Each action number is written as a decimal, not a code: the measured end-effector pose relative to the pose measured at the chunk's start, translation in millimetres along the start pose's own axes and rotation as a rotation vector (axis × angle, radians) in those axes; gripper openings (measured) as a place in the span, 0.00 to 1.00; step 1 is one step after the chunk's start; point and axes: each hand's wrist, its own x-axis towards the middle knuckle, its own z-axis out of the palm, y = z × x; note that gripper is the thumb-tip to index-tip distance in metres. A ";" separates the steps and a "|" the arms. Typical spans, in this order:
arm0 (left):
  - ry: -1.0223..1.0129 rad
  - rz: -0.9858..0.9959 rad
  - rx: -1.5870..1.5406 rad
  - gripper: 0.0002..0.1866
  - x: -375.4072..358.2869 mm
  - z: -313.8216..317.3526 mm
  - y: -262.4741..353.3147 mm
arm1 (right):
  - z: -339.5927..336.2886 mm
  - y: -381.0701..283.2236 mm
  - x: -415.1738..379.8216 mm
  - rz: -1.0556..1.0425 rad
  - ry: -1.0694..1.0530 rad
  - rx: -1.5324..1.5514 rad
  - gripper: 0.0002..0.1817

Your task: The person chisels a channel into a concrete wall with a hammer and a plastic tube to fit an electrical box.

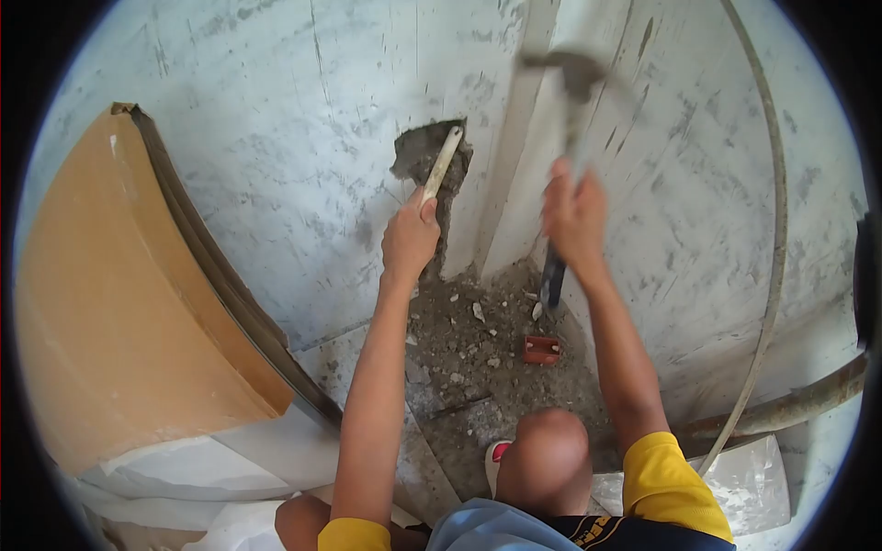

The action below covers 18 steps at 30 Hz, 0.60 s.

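My left hand [409, 241] is wrapped round a pale, flat-ended chisel [445, 163], whose far end lies at a rough hole [418, 150] broken into the white wall. From that hole a broken channel runs down to the floor. To the right, my right hand [575, 216] grips a hammer [577, 78] by its handle. The hammer's head is raised above and right of the chisel, apart from it and blurred by motion. The dark lower end of its handle shows below my fist.
Rubble [469, 335] covers the floor at the wall's foot, with a small red box [542, 350] on it. A large brown board [138, 303] leans at the left. A hose [777, 211] hangs down the right wall, near a thick pipe [799, 404].
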 end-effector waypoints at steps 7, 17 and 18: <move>-0.052 -0.037 -0.033 0.19 1.6 -7.3 6.2 | 24.9 21.1 11.9 -0.295 0.059 0.120 0.26; -0.065 -0.057 -0.094 0.22 -4.9 -10.9 14.3 | -14.6 -47.5 18.5 -0.010 0.013 0.254 0.28; -0.067 -0.068 -0.090 0.22 -5.3 -10.7 13.5 | -20.5 -58.2 25.4 -0.165 0.071 0.382 0.27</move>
